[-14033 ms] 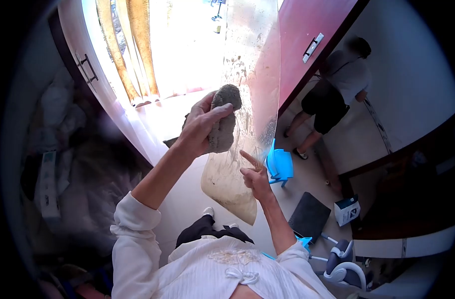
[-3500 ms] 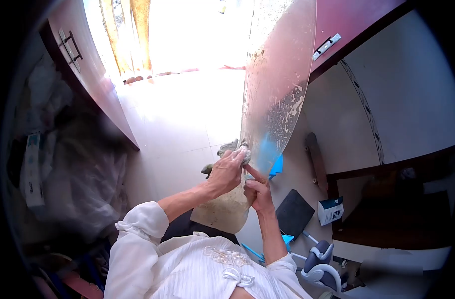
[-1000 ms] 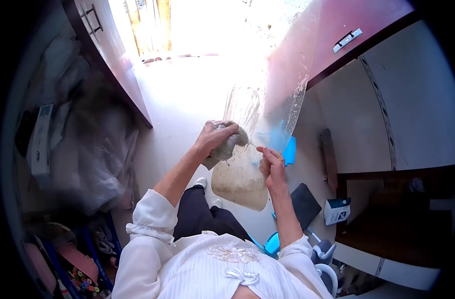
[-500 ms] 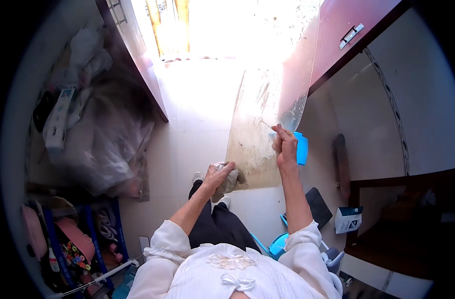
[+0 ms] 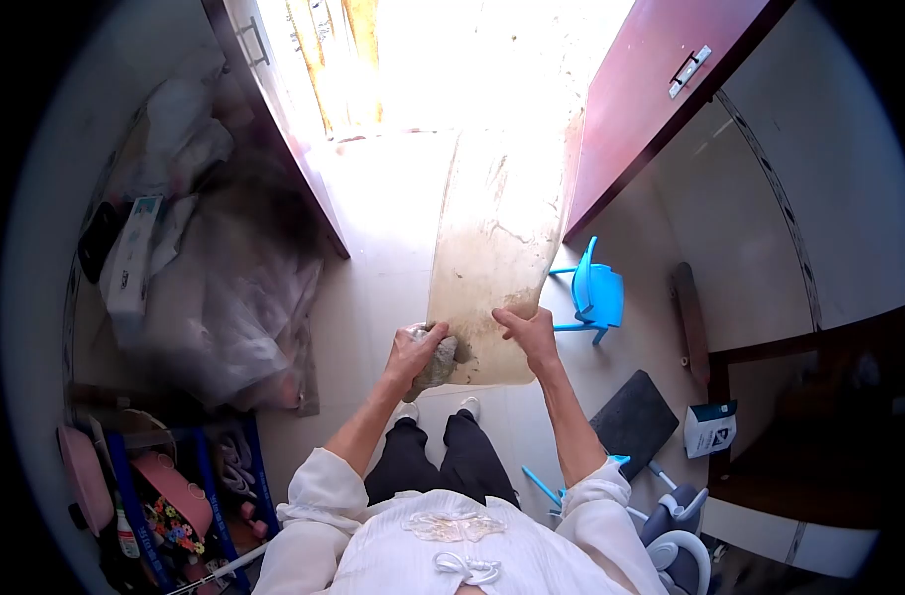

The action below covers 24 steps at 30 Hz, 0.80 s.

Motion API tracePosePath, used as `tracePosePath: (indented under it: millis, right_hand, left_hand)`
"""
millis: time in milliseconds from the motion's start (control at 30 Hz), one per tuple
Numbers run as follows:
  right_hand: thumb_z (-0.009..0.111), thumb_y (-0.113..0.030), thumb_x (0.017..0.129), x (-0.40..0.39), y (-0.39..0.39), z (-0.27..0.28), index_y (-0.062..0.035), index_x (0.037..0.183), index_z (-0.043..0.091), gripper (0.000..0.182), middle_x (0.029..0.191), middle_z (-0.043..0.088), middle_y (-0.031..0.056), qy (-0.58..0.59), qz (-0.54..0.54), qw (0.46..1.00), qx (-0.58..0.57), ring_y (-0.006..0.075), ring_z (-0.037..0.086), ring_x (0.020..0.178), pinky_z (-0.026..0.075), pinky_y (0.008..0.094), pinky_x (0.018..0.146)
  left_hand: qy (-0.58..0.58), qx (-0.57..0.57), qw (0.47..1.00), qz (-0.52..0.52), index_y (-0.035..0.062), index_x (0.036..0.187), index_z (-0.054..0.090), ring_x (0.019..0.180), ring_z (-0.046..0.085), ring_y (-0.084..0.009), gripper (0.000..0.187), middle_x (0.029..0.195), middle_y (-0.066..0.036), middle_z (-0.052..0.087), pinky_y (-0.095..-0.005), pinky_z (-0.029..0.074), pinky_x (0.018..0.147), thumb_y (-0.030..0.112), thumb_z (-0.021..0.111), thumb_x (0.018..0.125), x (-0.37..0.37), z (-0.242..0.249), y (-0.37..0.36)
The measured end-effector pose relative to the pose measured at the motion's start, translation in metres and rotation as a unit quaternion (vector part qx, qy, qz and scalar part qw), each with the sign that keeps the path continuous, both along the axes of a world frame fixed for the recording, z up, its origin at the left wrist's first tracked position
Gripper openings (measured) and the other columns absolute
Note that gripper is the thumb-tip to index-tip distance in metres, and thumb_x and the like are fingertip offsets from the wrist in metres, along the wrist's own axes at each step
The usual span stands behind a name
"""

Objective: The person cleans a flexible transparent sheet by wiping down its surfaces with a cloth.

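Note:
A long, see-through plastic sheet (image 5: pixel 492 228) with brownish smears stretches from near my body toward the bright doorway. My left hand (image 5: pixel 413 349) is closed at its near left edge, clutching a crumpled grey rag (image 5: pixel 434 363) with the thumb on top. At the right edge, my right hand (image 5: pixel 532 335) pinches the sheet, thumb above and the other fingers mostly hidden. The sheet's far end is lost in glare.
Right of the sheet stands a small blue chair (image 5: pixel 596 290). Open reddish doors (image 5: pixel 661 99) flank the doorway. Bagged items (image 5: pixel 225 288) lie left, beside a blue-framed rack (image 5: pixel 160 496). A skateboard (image 5: pixel 689 322), a dark board (image 5: pixel 635 421) and a white packet (image 5: pixel 710 429) are right.
My right hand has come down the sheet's right edge, closer to me and to my left hand. The sheet has shifted left, uncovering the blue chair. My left hand keeps the rag.

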State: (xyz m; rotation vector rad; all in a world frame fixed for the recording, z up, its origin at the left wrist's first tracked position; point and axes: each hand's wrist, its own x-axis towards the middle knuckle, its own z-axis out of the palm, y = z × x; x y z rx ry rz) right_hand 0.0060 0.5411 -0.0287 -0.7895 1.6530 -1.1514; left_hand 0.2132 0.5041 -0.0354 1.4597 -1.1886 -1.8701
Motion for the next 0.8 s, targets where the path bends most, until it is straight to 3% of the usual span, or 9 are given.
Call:
tracePosePath:
  millis: [100,167,233,300,433,500,567,633,800]
  right_hand:
    - [0.072,-0.017,0.074,0.019,-0.002,0.014,0.0015,0.094,0.066,0.027,0.071,0.063,0.0027,-0.037,0.005,0.999,-0.019,0.0078,0.053,0.057,0.042,0.0213,0.049]
    - [0.068,-0.014,0.076,0.024,0.001,0.016,0.0015,0.099,0.065,0.027,0.068,0.058,-0.001,-0.123,0.036,0.99,-0.051,0.0068,0.048,0.053,0.039,0.0201,0.048]
    - [0.064,-0.012,0.077,0.029,0.008,0.03,0.0017,0.103,0.065,0.029,0.07,0.056,-0.0027,-0.122,0.052,0.99,-0.052,0.0064,0.047,0.057,0.038,0.0197,0.052]
    - [0.064,-0.012,0.075,0.031,0.015,0.04,0.0017,0.103,0.065,0.031,0.074,0.057,-0.0023,-0.186,0.067,0.978,-0.07,0.0065,0.049,0.064,0.04,0.0203,0.057]
    - [0.066,-0.012,0.072,0.031,0.024,0.041,0.0015,0.1,0.066,0.03,0.079,0.06,-0.0002,-0.213,0.048,0.974,-0.067,0.0086,0.052,0.068,0.043,0.0218,0.064]
    - [0.068,-0.012,0.072,0.034,0.027,0.046,0.0013,0.097,0.067,0.029,0.08,0.061,0.0012,-0.198,0.038,0.977,-0.063,0.0095,0.053,0.069,0.045,0.0229,0.065]
    - [0.068,-0.012,0.072,0.037,0.028,0.045,0.0013,0.095,0.067,0.027,0.08,0.061,0.0016,-0.203,0.038,0.976,-0.072,0.0095,0.054,0.07,0.045,0.0237,0.065]
    - [0.069,-0.011,0.072,0.039,0.029,0.037,0.0013,0.093,0.068,0.024,0.077,0.061,0.0011,-0.191,0.027,0.978,-0.081,0.0088,0.053,0.067,0.043,0.0228,0.061]
    - [0.068,-0.012,0.073,0.036,0.027,0.007,0.0015,0.09,0.067,0.021,0.073,0.06,0.0013,-0.141,-0.022,0.989,-0.028,0.0095,0.052,0.063,0.042,0.0236,0.06]
  left_hand:
    - [0.028,0.013,0.999,-0.011,-0.0034,0.087,0.064,0.063,0.061,-0.0124,0.032,0.074,-0.006,0.063,-0.028,0.052,0.057,0.029,0.063,0.086,0.024,0.007,-0.014]
    - [0.097,0.054,0.993,-0.04,-0.0029,0.091,0.063,0.066,0.062,-0.0128,0.035,0.078,-0.008,0.063,-0.0289,0.053,0.058,0.032,0.062,0.087,0.036,0.003,-0.029]
    - [0.154,0.083,0.984,-0.045,-0.0026,0.097,0.061,0.07,0.063,-0.0147,0.041,0.083,-0.009,0.065,-0.0291,0.054,0.061,0.038,0.056,0.09,0.042,0.015,-0.053]
    - [0.307,0.147,0.939,-0.053,-0.0017,0.097,0.061,0.074,0.065,-0.0179,0.042,0.087,-0.011,0.065,-0.0316,0.056,0.064,0.039,0.053,0.091,0.039,0.013,-0.099]
    - [0.38,0.117,0.916,-0.054,-0.0012,0.1,0.058,0.073,0.065,-0.0212,0.029,0.086,-0.013,0.065,-0.0377,0.057,0.067,0.024,0.054,0.086,0.002,0.089,-0.167]
    - [0.312,0.049,0.942,-0.116,-0.0015,0.1,0.057,0.075,0.066,-0.023,0.028,0.09,-0.014,0.065,-0.0374,0.057,0.069,0.021,0.053,0.084,-0.017,0.106,-0.192]
    - [0.199,-0.059,0.957,-0.201,-0.0037,0.098,0.057,0.069,0.065,-0.0173,0.022,0.084,-0.012,0.064,-0.0306,0.056,0.058,0.012,0.059,0.083,-0.03,0.132,-0.179]
    - [0.162,-0.155,0.958,-0.18,-0.0032,0.098,0.059,0.066,0.063,-0.0144,0.024,0.08,-0.01,0.064,-0.0285,0.055,0.056,0.017,0.06,0.086,-0.037,0.098,-0.178]
    - [0.093,-0.142,0.981,-0.089,-0.0017,0.089,0.065,0.065,0.06,-0.012,0.031,0.076,-0.005,0.064,-0.0277,0.05,0.056,0.029,0.061,0.087,-0.016,0.052,-0.124]
